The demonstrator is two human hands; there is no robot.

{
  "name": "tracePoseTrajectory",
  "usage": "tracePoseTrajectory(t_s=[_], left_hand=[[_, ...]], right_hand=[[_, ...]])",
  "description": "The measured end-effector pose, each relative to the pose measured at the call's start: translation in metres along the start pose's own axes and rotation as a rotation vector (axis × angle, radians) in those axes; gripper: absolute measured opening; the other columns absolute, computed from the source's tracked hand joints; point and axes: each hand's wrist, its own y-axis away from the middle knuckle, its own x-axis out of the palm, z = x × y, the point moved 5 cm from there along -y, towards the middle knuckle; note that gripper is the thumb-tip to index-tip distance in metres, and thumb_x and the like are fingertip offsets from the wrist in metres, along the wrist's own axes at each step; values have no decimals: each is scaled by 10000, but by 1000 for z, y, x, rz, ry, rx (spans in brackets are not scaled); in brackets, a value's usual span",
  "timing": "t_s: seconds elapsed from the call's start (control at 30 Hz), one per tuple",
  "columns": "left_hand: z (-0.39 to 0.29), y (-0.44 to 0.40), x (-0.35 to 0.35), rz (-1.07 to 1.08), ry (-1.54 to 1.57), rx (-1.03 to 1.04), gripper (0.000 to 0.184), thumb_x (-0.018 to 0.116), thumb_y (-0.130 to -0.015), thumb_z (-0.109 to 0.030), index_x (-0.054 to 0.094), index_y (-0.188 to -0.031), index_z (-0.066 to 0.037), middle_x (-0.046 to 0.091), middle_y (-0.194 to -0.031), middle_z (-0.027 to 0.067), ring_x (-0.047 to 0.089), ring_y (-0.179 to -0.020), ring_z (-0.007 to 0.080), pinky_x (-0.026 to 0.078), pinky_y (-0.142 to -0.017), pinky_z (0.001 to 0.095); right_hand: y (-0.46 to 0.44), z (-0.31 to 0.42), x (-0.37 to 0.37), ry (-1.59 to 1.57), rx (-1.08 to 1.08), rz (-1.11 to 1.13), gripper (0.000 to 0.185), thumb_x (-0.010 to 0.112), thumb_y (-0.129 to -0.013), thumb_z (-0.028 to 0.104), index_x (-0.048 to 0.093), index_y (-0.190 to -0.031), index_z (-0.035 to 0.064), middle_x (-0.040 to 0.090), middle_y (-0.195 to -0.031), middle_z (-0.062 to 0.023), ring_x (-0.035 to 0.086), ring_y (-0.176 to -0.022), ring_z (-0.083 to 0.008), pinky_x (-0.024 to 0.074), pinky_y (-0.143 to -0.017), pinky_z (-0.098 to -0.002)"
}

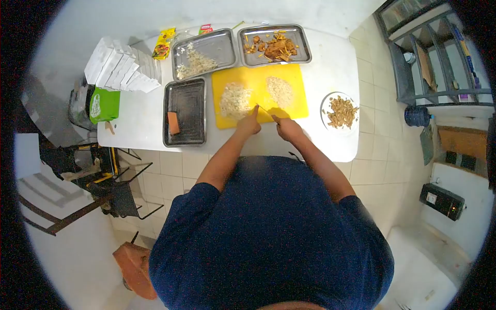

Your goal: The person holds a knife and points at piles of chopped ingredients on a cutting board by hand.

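On the yellow cutting board (261,85) lie two heaps of pale chopped food, a larger left heap (235,100) and a smaller right heap (279,92). My right hand (289,128) is closed around the handle of a knife (264,109) at the board's front edge, and the thin blade points up and left. My left hand (249,124) is closed below the larger heap, with a finger reaching to the knife's tip; whether it pinches anything is too small to tell.
Behind the board stand a metal tray of pale pieces (202,62) and a metal tray of browned pieces (275,47). A dark tray (185,112) with an orange-brown block (173,123) is left. At right sits a plate of brown strips (341,112). White boxes (116,64) and a green bag (105,105) stand far left.
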Motion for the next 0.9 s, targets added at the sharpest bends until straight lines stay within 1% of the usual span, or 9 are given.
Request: tracePoseTrajectory(t_s=[0.03, 0.13, 0.23, 0.33, 0.43, 0.53, 0.63, 0.73, 0.9], left_hand=[[-1, 2, 1, 13, 12, -9, 864, 522, -794, -193, 73, -1530, -252, 619, -1154, 264, 612, -1052, 413, 484, -905, 500], [4, -6, 8, -37, 52, 46, 880, 530, -794, -187, 53, -1530, -262, 607, -1177, 269, 609, -1059, 413, 481, -914, 498], [10, -10, 14, -108, 8, 42, 913, 558, -735, -153, 117, -1528, -251, 668, -1033, 207, 653, -959, 357, 506, -849, 462], [13, -8, 22, -82, 5, 12, 907, 557, -738, -167, 121, -1528, -258, 665, -1036, 213, 649, -959, 362, 508, -841, 462], [13, 1, 26, -213, 21, 23, 931, 553, -744, -169, 65, -1529, -278, 666, -1016, 223, 650, -930, 378, 511, -820, 481], [4, 18, 24, -273, 90, -13, 933, 543, -778, -164, -3, -1523, -297, 666, -955, 233, 653, -858, 388, 516, -783, 494], [-15, 40, 13, -323, 77, 54, 921, 528, -817, -154, -52, -1515, -312, 661, -872, 227, 650, -785, 388, 521, -744, 495], [-27, 51, 9, -357, 32, 104, 893, 523, -832, -148, -22, -1518, -322, 653, -826, 218, 647, -749, 379, 526, -714, 484], [-36, 57, 7, -475, -32, 172, 897, 529, -813, -141, 11, -1520, -331, 647, -782, 212, 644, -728, 378, 522, -696, 485]], right_hand=[[-1, -1, 0, 17, -4, -1, 501, 478, -874, 151, 475, -1374, 160, 656, -890, -255, 639, -818, -415, 514, -740, -501], [-6, -1, -5, 16, -3, -33, 483, 472, -878, 154, 489, -1360, 157, 655, -898, -255, 638, -827, -420, 511, -745, -505], [0, 3, -13, -34, -27, -46, 464, 477, -875, 143, 512, -1338, 141, 653, -905, -260, 637, -823, -427, 510, -750, -508], [1, -10, 0, -71, -113, -27, 476, 486, -865, 128, 505, -1341, 124, 638, -941, -284, 621, -834, -452, 495, -777, -523], [4, -28, 4, -36, -144, -199, 482, 504, -888, 136, 475, -1368, 113, 651, -800, -228, 639, -668, -376, 523, -636, -472], [20, -37, -6, -723, 68, 57, 474, 519, -927, 174, 452, -1394, 123, 568, -658, -105, 574, -495, -216, 480, -449, -366], [35, -36, -11, -1086, 138, 168, 471, 525, -952, 200, 436, -1411, 143, 468, -628, -13, 480, -433, -95, 395, -359, -259], [39, -32, -15, -1160, 98, 244, 479, 515, -957, 192, 414, -1424, 148, 504, -645, -35, 488, -420, -114, 400, -351, -271], [51, -29, -23, -1060, 60, 287, 498, 523, -958, 189, 391, -1435, 135, 501, -636, -32, 486, -417, -115, 396, -349, -268]])
